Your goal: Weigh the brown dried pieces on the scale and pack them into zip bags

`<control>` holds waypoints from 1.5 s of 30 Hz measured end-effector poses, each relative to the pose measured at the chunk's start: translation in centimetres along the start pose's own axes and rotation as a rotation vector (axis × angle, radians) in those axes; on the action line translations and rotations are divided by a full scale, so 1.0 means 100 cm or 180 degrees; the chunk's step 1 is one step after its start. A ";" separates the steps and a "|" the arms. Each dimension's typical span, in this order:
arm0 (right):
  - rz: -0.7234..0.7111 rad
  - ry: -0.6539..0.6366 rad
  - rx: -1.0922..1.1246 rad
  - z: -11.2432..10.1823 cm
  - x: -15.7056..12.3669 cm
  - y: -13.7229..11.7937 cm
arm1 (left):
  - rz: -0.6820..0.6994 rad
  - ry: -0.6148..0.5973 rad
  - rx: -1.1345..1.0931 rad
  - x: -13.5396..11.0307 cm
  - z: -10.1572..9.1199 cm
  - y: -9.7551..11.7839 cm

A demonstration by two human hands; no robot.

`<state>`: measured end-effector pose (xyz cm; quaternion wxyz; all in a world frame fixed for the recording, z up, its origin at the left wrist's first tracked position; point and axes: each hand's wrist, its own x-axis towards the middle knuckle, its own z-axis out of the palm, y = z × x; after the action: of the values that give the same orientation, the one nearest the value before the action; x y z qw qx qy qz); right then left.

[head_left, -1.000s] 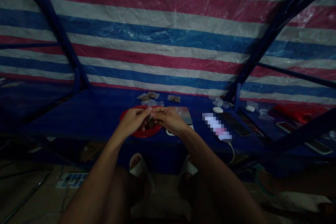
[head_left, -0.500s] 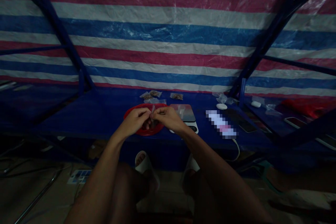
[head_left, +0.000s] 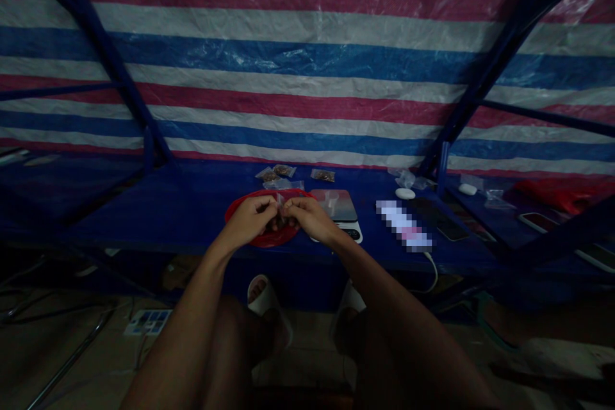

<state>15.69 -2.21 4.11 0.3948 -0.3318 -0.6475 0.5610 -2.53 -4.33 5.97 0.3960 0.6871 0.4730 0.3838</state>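
My left hand (head_left: 248, 220) and my right hand (head_left: 310, 218) meet fingertip to fingertip over a red plate (head_left: 240, 208) on a blue table. Between them they pinch a small clear plastic bag (head_left: 280, 204) that hangs down with something dark and brownish in it. Both hands are closed on the bag's top edge. The plate's contents are hidden by my hands and the dim light.
A small digital scale (head_left: 341, 210) stands just right of the plate. Several small filled bags (head_left: 283, 173) lie behind it near the striped tarp wall. Phones (head_left: 444, 221) and a white earbud case (head_left: 405, 193) lie to the right. Blue frame bars (head_left: 144, 134) rise on both sides.
My hands have stayed together over the plate, with the fingers shifting a little along the bag's top. The view has tilted slightly, so everything sits a bit to the right.
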 end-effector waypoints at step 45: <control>-0.0390 0.1213 -0.1208 -0.012 0.013 0.018 | 0.0453 -0.1367 0.4722 0.053 -0.048 0.031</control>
<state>16.11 -0.30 2.59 0.4734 -0.4597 -0.6740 0.3321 -4.44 0.90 11.48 -0.1103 0.8606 0.4739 -0.1504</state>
